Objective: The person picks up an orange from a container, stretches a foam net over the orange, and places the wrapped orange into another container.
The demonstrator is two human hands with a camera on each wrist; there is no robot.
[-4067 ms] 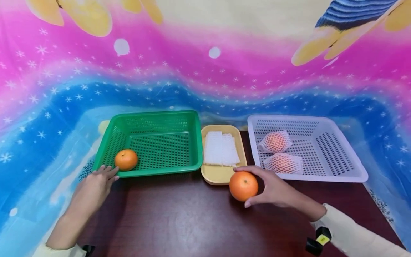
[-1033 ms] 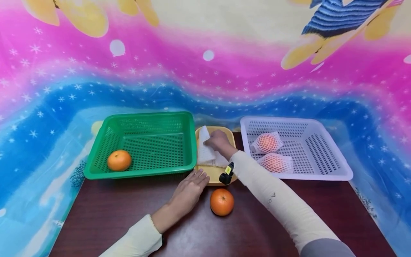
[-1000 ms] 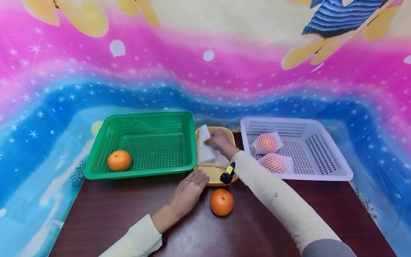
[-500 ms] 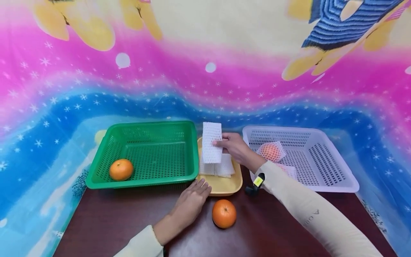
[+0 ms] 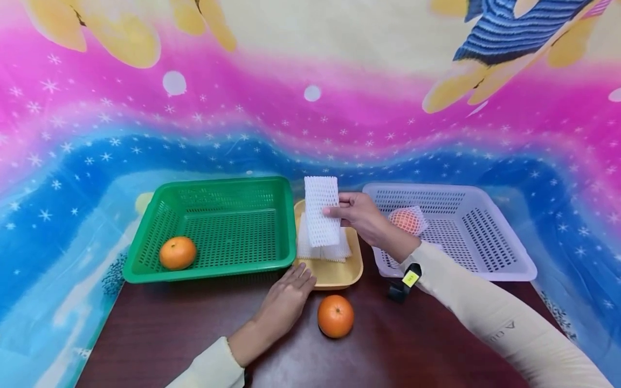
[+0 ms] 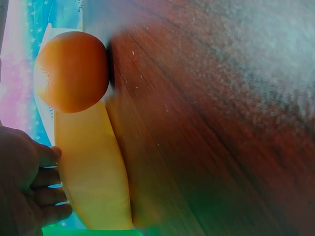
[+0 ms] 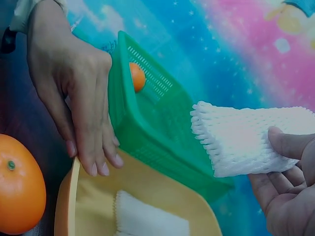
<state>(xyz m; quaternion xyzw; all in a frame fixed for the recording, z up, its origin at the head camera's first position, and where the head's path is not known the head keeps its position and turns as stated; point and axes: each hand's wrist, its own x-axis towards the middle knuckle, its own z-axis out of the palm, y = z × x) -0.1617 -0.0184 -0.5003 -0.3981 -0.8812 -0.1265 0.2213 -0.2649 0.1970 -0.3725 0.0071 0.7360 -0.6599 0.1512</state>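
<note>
Of the two hands, the right hand (image 5: 366,220) pinches a foam net sleeve (image 5: 317,211) between thumb and fingers, holding it raised above the tray (image 5: 348,277). The sleeve is white, flattened into a rough rectangle, its soft mesh of fine strands ending in a scalloped, toothed edge. The left hand (image 5: 286,299) holds nothing; its fingers lie extended, their tips resting on the near rim of the tray, a shallow, smooth yellow piece with rounded corners. Beneath the right hand's sleeve, more flat sleeves (image 5: 339,252) of the same white mesh lie in that tray.

Just to the right of the left hand, a loose orange (image 5: 336,317), round and glossy, sits on the dark, wood-grained worktop (image 5: 170,328). Beyond the left hand stands a green perforated plastic basket (image 5: 242,231) with a second orange (image 5: 178,253) inside; behind the right forearm, a pale lilac perforated basket (image 5: 490,231) contains a netted orange (image 5: 406,221), its peel showing through diamond-shaped mesh.
</note>
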